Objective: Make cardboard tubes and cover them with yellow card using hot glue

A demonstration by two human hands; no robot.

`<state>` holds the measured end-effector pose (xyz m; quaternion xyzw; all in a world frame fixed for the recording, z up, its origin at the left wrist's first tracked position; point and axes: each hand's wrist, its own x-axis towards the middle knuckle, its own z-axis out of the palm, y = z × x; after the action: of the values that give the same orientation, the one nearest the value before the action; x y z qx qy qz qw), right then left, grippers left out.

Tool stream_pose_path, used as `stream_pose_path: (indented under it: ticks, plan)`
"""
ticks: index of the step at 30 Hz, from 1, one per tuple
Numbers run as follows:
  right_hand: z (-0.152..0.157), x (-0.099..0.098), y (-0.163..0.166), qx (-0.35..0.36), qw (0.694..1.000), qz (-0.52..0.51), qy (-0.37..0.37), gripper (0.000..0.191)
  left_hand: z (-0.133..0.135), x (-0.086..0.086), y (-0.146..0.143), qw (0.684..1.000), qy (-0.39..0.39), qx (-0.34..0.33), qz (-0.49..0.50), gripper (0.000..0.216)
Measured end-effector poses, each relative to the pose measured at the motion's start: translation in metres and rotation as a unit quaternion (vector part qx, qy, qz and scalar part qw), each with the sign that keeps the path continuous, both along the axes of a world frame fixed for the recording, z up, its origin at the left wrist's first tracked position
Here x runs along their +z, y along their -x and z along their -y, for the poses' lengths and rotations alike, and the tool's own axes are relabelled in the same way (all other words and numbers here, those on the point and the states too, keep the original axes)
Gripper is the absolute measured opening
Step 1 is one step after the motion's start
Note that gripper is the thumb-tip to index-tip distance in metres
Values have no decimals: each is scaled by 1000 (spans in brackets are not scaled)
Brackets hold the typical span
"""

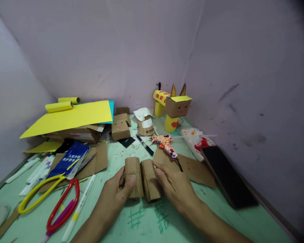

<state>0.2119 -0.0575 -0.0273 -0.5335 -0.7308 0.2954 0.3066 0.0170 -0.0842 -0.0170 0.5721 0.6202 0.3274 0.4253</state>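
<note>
Two brown cardboard tubes stand or lean side by side in front of me, with a narrow gap between them. My left hand (118, 185) is closed on the left cardboard tube (134, 168), its thumb across the near face. The right cardboard tube (150, 182) is gripped along its right side by my right hand (171, 182). Just beyond them lie a black marker (145, 145) and a hot glue gun (165, 144) with a colourful patterned body. A flat cardboard piece (195, 168) lies beyond my right hand.
At left are scissors (50, 199) with yellow and red handles, several white markers and a blue packet (71, 157). Yellow sheets (73, 116) rest on a box behind. A yellow cardboard animal (177, 108) stands at the back; a dark phone (229, 177) lies right.
</note>
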Motion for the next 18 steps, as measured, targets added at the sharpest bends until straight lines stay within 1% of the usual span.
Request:
stream_pose_path:
  ticks: [3,6,8,9,11,12,14,16,18]
  plan:
    - [-2,6,-8,-32,999,20,-20,39,-1,1,5,992,33,63,-103,70]
    - [4,20,-19,-52,998,40,-23,32,-1,2,8,988,47,78,-124,67]
    - [15,32,-27,-46,995,82,-18,23,-2,1,10,988,25,89,-123,60]
    - [23,38,-30,-31,995,98,-8,20,-3,0,10,988,6,94,-125,57]
    - [42,43,-34,-3,996,86,20,17,-6,-3,11,985,-46,100,-135,53]
    - [51,42,-35,18,997,67,46,14,-9,-5,11,983,-71,98,-139,53]
    - [69,34,-32,50,996,18,69,10,-15,-9,11,983,-106,74,-132,56]
    - [79,19,-25,85,991,-5,99,22,-21,-12,9,987,-115,32,-106,61]
    - [83,5,-18,77,990,-29,111,28,-25,-16,7,991,-109,-2,-75,60]
